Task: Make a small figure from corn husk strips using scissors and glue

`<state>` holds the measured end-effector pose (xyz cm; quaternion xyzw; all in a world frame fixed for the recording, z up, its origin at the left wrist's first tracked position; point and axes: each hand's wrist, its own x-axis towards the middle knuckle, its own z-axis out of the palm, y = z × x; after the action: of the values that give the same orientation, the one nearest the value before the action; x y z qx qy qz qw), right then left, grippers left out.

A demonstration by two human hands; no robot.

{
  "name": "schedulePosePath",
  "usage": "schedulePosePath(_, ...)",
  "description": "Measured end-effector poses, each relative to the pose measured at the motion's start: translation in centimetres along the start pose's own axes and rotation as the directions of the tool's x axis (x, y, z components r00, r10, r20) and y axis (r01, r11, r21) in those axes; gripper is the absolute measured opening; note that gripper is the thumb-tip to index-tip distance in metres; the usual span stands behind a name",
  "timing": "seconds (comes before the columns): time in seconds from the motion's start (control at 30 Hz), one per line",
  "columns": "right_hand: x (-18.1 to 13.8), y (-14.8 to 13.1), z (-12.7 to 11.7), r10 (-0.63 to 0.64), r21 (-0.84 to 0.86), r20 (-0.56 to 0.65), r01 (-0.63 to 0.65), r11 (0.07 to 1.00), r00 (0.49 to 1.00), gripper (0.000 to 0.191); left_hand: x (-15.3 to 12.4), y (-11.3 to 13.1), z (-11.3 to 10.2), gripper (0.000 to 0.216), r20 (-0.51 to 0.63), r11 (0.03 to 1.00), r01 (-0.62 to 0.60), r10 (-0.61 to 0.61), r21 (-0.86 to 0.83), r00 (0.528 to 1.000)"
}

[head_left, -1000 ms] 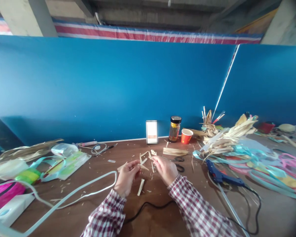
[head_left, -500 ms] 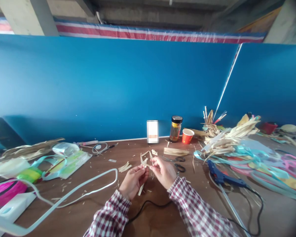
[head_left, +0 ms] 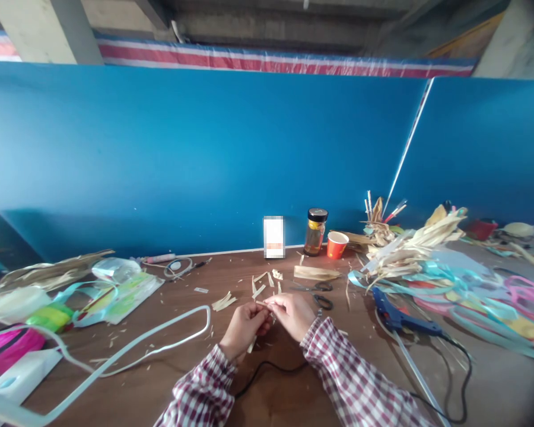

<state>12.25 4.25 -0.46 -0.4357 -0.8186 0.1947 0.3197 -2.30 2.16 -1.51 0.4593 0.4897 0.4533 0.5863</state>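
My left hand [head_left: 244, 327] and my right hand [head_left: 293, 314] meet over the brown table [head_left: 293, 391], fingers pinched together on a thin pale straw strip [head_left: 265, 304] held between them. Another strip piece [head_left: 251, 344] pokes out below my left hand. Loose straw pieces [head_left: 223, 302] and more straw scraps [head_left: 262, 280] lie on the table just beyond my hands. Black scissors [head_left: 323, 299] lie right of my right hand. Both sleeves are red and white check.
A blue glue gun [head_left: 394, 314] with a black cord lies at the right, beside ribbons and a pile of husks [head_left: 409, 249]. An orange paper cup [head_left: 337, 244] and a glass jar [head_left: 315, 231] stand by the blue wall. A white tube [head_left: 160, 335] and bags fill the left.
My hands have come closer together and a little nearer to me. A bundle of straw pieces that was in my left hand now lies on the table to its left.
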Motion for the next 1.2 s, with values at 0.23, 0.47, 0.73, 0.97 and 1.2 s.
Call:
schedulePosePath(0.23,0.8,3.0,-3.2,0.198,-0.230,-0.237,-0.253,0.940,0.951,0.026,-0.8,0.9,-0.1,0.029,0.026,0.996,0.037,-0.035,-0.086,0.999)
schedulePosePath(0.47,0.0,0.2,-1.9,-0.032,0.088,-0.158,0.046,0.995,0.987,0.054,-0.5,1.0,-0.2,0.027,-0.053,0.974,0.066,-0.080,-0.218,0.995)
schedulePosePath(0.73,-0.3,-0.8,-0.1,0.025,0.238,-0.032,-0.016,0.971,0.999,0.023,-0.3,-0.2,0.4,0.029,0.013,1.000,-0.021,0.021,-0.002,1.000)
schedulePosePath(0.97,-0.1,-0.5,-0.2,0.092,0.204,-0.073,-0.075,0.976,0.993,0.008,-0.4,0.3,0.3,0.031,0.001,0.999,-0.047,0.047,0.010,0.999)
schedulePosePath(1.2,-0.1,-1.3,-1.2,0.075,0.012,-0.121,-0.074,0.997,0.990,0.012,-0.5,0.7,0.6,0.033,-0.007,1.000,-0.025,0.025,0.010,1.000)
